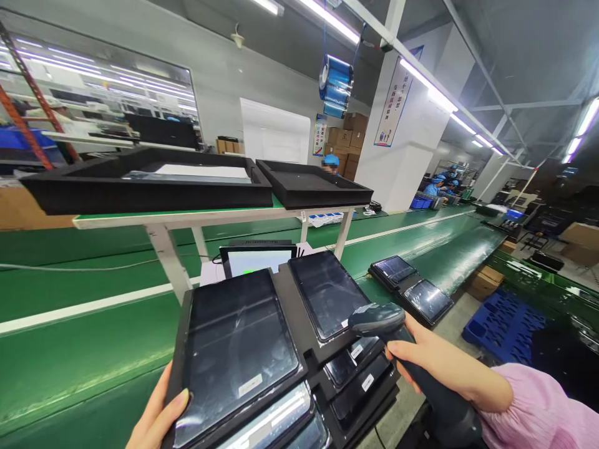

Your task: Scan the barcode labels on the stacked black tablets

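Only one view here, the head cam, looking down a long green conveyor table (pixel 70 368) that runs from the lower left off toward the right edge of the frame.

Bottom center there's a black tray (pixel 285 349) with dark-screened tablets in it. The big tablet (pixel 236 349) sits left of center, and the left hand (pixel 156 415) is at the bottom left with its thumb lying flat on the tablet's lower left corner, rest of the fingers tucked under the tray edge so I can't tell how they sit. A second tablet (pixel 327 293) lies just to the right of the first, tilted a bit.

The right hand (pixel 440 362), lower right, pink sleeve (pixel 543 411) behind it, is wrapped around the handle of a dark barcode scanner (pixel 379 319), fingers curled tight on the grip. The scanner's head hangs just over the lower right corner of that second tablet, above the smaller units stacked below it.

Behind the tray, center frame, a small monitor (pixel 257 259) glows white. Further right on the belt is another tray with two tablets (pixel 412 290). Across the upper left, a raised shelf carries black foam trays (pixel 150 181). Blue pallet (pixel 503 324) on the floor at right, and people in blue caps way back at upper right.
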`<action>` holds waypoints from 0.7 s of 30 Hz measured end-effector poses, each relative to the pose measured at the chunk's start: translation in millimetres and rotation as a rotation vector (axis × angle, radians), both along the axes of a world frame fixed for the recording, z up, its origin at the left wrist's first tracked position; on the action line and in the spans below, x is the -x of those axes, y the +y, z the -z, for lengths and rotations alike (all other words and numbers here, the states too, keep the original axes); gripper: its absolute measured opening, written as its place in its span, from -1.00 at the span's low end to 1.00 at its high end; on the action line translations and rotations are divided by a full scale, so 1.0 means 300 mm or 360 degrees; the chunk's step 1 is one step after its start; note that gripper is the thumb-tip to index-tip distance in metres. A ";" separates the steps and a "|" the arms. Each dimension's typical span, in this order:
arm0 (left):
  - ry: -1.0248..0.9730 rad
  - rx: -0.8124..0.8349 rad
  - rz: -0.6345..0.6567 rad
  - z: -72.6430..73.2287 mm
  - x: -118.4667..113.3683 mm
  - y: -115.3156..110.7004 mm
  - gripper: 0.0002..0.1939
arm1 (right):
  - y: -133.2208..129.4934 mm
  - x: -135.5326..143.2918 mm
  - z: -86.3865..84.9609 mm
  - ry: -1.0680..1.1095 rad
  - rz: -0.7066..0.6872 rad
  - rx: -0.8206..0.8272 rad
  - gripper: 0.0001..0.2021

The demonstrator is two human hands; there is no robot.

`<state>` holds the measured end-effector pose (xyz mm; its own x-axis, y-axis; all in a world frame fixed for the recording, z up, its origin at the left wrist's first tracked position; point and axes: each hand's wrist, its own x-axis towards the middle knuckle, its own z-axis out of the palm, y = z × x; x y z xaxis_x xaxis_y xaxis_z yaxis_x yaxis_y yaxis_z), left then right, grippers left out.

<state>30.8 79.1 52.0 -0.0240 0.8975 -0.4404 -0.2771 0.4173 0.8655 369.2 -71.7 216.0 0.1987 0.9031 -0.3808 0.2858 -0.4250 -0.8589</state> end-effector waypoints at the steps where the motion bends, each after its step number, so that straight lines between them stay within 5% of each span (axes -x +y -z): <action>1: -0.0014 -0.0035 -0.0005 0.002 -0.002 -0.001 -0.17 | -0.004 0.020 0.000 0.0042 -0.0006 -0.0006 -0.58; 7: -0.0113 -0.0266 0.0031 0.015 -0.011 0.005 -0.06 | 0.008 0.247 0.014 0.0442 -0.0218 0.0220 -0.53; 12: -0.0072 -0.0378 0.0084 0.029 -0.009 0.010 -0.10 | 0.051 0.425 0.012 0.0403 -0.0205 0.0233 -0.47; 21: -0.0087 -0.0462 0.0181 0.026 -0.005 0.009 -0.17 | 0.032 0.505 0.001 0.0289 -0.0111 0.0183 -0.45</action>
<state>32.3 81.9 44.1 0.1006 0.9814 -0.1634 -0.2921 0.1862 0.9381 217.8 -62.2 215.6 0.0562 0.8607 -0.5059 0.1629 -0.5078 -0.8459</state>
